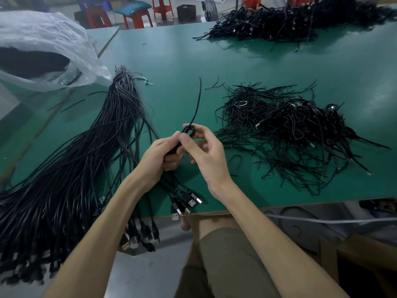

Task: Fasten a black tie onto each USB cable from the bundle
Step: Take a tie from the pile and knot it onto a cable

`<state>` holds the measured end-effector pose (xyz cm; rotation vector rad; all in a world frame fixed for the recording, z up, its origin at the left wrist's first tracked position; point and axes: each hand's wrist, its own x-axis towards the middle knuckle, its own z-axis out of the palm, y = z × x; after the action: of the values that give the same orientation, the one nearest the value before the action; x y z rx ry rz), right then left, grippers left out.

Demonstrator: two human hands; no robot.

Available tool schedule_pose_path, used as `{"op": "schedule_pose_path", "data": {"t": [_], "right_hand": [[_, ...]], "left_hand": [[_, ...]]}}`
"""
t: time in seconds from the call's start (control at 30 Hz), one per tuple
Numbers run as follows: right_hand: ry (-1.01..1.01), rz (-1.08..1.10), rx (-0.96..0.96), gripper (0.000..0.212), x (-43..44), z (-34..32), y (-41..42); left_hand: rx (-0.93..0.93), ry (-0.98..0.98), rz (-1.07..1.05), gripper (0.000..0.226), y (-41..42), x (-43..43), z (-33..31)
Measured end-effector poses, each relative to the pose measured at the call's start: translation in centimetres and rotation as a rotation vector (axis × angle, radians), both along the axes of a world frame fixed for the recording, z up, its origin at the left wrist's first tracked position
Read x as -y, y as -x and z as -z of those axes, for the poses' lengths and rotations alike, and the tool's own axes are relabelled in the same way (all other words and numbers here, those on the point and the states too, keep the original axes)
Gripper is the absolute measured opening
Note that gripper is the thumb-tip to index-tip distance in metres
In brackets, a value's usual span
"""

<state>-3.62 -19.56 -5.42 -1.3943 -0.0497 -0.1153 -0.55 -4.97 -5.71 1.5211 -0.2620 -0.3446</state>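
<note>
Green table (171,61) carrying everything. Big black bundle (75,158) lying along left side, plugs hanging over near edge. Tangled heap of ties and cables (290,130) sitting at right. Left hand (159,155) gripping several USB cables (184,193) at bundle's right edge, above table middle. Right hand (204,151) pinching black tie (197,100) looping round held cables, tail pointing away from person.
</note>
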Motion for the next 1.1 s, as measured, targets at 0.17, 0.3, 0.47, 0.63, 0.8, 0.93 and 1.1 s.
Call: {"op": "schedule_pose_path", "data": {"t": [0.17,0.3,0.47,0.63,0.8,0.93,1.1], "right_hand": [[0.099,-0.044,0.052,0.027,0.08,0.02,0.15],[0.086,-0.05,0.019,0.024,-0.04,0.1,0.17],[0.081,-0.023,-0.025,0.025,-0.12,0.06,0.31],[0.088,-0.017,-0.029,0.035,-0.05,0.36,0.21],[0.102,-0.019,-0.018,0.037,0.14,0.44,0.03],[0.094,-0.002,-0.004,0.031,0.25,0.46,0.0],[0.118,-0.009,0.016,0.029,0.06,0.58,0.0]], "left_hand": [[-0.011,-0.01,0.011,0.048,0.16,-0.07,0.08],[-0.017,0.006,0.022,0.047,0.25,-0.11,0.04],[-0.029,0.02,0.0,0.046,0.3,0.0,-0.02],[-0.054,0.05,-0.05,0.046,0.21,0.07,0.09],[-0.082,0.118,-0.09,0.039,0.22,0.29,0.07],[-0.093,0.119,-0.126,0.037,0.18,0.56,0.09],[-0.079,0.075,-0.213,0.039,0.12,0.75,-0.03]]}}
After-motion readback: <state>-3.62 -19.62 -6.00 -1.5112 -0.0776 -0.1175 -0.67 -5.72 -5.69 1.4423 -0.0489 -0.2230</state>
